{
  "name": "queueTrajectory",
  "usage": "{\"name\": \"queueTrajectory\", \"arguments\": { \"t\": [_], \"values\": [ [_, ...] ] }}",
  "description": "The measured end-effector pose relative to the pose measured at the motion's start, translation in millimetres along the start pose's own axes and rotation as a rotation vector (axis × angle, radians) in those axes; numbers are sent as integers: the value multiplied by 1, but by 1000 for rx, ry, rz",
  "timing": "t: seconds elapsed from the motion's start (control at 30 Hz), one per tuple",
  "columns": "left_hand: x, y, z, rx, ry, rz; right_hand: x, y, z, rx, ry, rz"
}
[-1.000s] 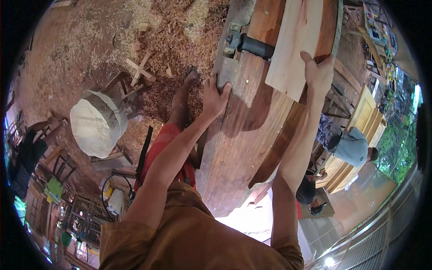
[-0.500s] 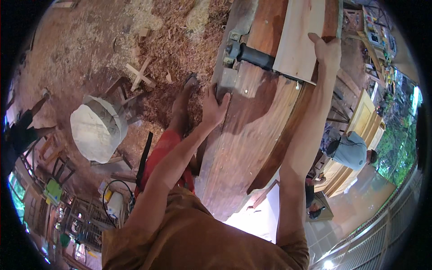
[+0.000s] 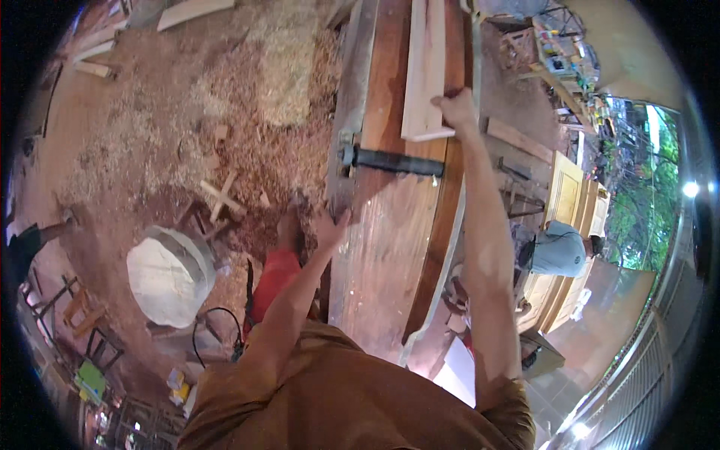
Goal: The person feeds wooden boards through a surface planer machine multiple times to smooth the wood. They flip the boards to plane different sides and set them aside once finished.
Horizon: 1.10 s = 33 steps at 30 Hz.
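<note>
A pale wooden board (image 3: 426,79) lies lengthwise on the far part of a long reddish-brown wooden work surface (image 3: 390,262). My right hand (image 3: 459,111) grips the board's right edge near its close end, thumb over the top. Its other fingers are partly hidden. Across the surface, just nearer than the board's end, runs a black cylindrical bar (image 3: 397,161) fixed to a metal mount at the left. My left hand (image 3: 328,229) is open, fingers spread, at the surface's left edge, holding nothing.
Shavings (image 3: 277,150) cover the floor to the left, with a wooden cross piece (image 3: 223,196) and a pale, thick block (image 3: 169,277) there. To the right, a person in a light blue shirt (image 3: 559,247) is beside wooden door panels (image 3: 562,195). Another person's leg shows far left.
The board has moved farther away, its near end now beyond the black bar, with my right hand still on it. My view has shifted. My left hand stays by the left edge.
</note>
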<state>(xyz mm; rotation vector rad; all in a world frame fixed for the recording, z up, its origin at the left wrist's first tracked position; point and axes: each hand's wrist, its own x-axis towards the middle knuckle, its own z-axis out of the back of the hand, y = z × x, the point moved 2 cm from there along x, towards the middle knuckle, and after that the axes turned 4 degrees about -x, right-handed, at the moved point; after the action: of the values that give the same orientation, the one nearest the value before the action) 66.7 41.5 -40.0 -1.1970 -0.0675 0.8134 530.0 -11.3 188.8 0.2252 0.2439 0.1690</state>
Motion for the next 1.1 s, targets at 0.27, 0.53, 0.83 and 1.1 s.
{"name": "queueTrajectory", "arguments": {
  "t": [0.27,0.53,0.83,1.1],
  "values": [
    [15,-144,149,-1124,445,647,-266,71,82,747,286,-461],
    [-70,-113,193,-1531,594,413,-486,1,-15,1209,408,-550],
    [-135,-217,196,-901,558,397,-549,-75,-64,1585,338,-644],
    [-167,-267,153,-618,610,303,-556,-102,-140,2300,415,-401]
  ]
}}
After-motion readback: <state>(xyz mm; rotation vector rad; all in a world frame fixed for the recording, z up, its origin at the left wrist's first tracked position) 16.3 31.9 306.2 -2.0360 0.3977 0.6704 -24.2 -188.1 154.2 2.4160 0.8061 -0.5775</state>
